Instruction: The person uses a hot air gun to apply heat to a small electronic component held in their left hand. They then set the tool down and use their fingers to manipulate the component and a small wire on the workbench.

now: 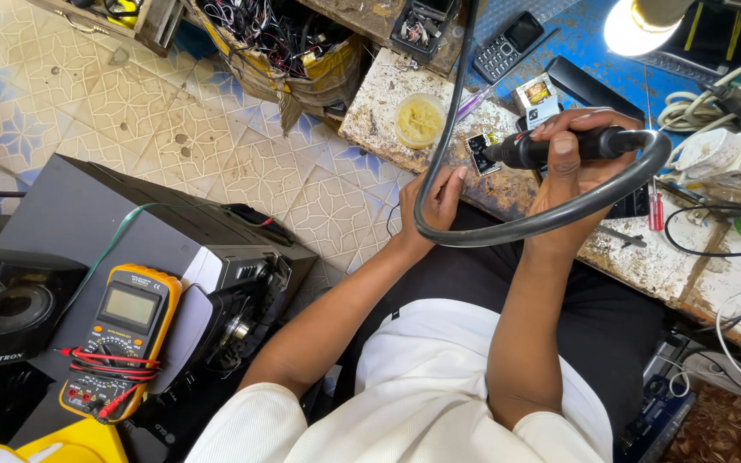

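Soldering iron (pixel 559 147) lies gripped in the right hand (pixel 572 163), fingers closed around its black handle. Long axis runs 3 to 9 o'clock, tip pointing toward 9 o'clock at one small circuit board (pixel 480 154) on the workbench (pixel 645 257). Left hand (pixel 435 201), fingers loosely curled, rests on the bench edge (under the looping cable (pixel 508 230)). One multimeter (pixel 122 339) sits at 8 o'clock.

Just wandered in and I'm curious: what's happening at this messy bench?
A person sits at a worn workbench. Their right hand grips a black corded tool, tip down at a small circuit board. The left hand rests at the bench edge beside it. A yellow multimeter lies on a grey box nearby.
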